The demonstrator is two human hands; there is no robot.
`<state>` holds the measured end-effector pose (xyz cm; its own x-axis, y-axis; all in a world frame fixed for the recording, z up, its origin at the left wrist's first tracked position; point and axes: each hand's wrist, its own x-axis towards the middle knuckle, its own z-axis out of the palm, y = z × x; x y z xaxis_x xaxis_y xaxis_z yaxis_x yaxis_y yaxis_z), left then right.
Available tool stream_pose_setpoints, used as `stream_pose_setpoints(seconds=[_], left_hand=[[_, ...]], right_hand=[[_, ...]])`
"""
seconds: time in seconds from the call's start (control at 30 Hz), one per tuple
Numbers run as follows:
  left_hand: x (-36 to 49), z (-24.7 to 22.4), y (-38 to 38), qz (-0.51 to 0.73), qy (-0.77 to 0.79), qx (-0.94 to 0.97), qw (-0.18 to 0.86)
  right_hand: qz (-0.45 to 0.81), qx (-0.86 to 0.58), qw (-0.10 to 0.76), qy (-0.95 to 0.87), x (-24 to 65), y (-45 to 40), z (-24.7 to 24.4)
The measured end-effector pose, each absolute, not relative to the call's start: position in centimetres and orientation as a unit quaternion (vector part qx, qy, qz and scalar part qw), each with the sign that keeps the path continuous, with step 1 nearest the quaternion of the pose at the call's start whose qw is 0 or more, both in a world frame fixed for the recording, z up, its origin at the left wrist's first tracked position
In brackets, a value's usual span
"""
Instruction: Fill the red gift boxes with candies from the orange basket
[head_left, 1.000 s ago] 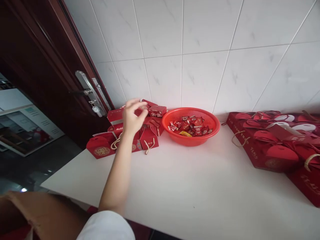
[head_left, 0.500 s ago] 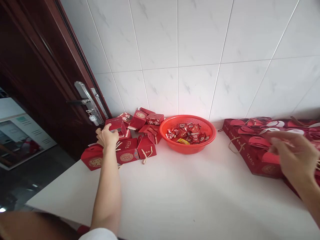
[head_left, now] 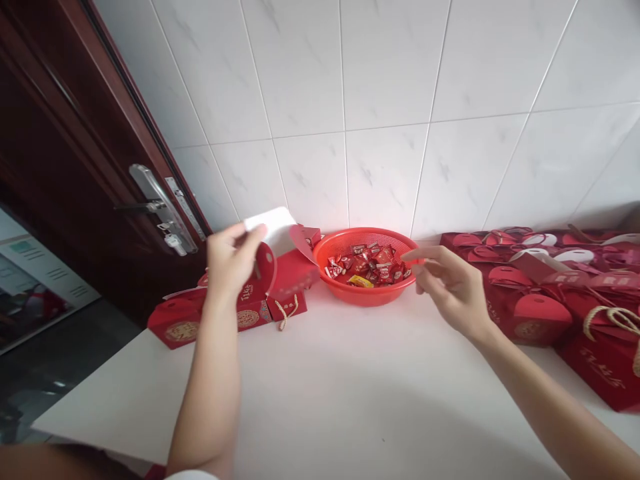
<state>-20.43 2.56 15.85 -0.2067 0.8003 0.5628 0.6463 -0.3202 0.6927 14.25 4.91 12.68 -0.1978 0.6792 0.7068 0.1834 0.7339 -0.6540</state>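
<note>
My left hand point(head_left: 231, 263) is closed on a red paper candy box point(head_left: 295, 270), lifted and tilted above the other boxes. Its flaps stand up, and a white inner side shows. Over the right rim of a red plastic basket point(head_left: 367, 297), my right hand point(head_left: 455, 287) hovers with curled fingers apart, and I see nothing held in it. Wrapped candies point(head_left: 373, 263), mostly red with one yellow, lie inside the basket. Below the held box, red boxes with gold print point(head_left: 180, 331) and rope handles stand on the white table, partly hidden by my left arm.
Many red boxes point(head_left: 533, 323) with loose flaps crowd the table's right side, one with a rope bow point(head_left: 613, 320). A tiled wall point(head_left: 310, 73) rises behind the table point(head_left: 320, 400). At the left is a dark door with a metal handle point(head_left: 150, 200) and keys.
My left hand has raised the red candy box and brought it right, towards the basket. My right hand has moved left from the right-hand boxes to the basket's rim. The view has shifted slightly.
</note>
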Motion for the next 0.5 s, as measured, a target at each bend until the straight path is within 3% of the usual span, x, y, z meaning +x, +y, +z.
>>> stream_pose_setpoints(seconds=[0.2, 0.4, 0.5], left_hand=[[-11.3, 14.6, 2.5, 0.454, 0.454, 0.734, 0.221], [-10.0, 14.6, 2.6, 0.414, 0.439, 0.731, 0.318], [-10.2, 14.9, 2.2, 0.356, 0.465, 0.735, 0.342]], right_hand=[[0.184, -0.173, 0.398, -0.882, 12.2, 4.0, 14.2], [0.115, -0.231, 0.284, -0.924, 13.1, 3.5, 14.1], [0.149, -0.24, 0.234, -0.93, 13.9, 3.0, 14.9]])
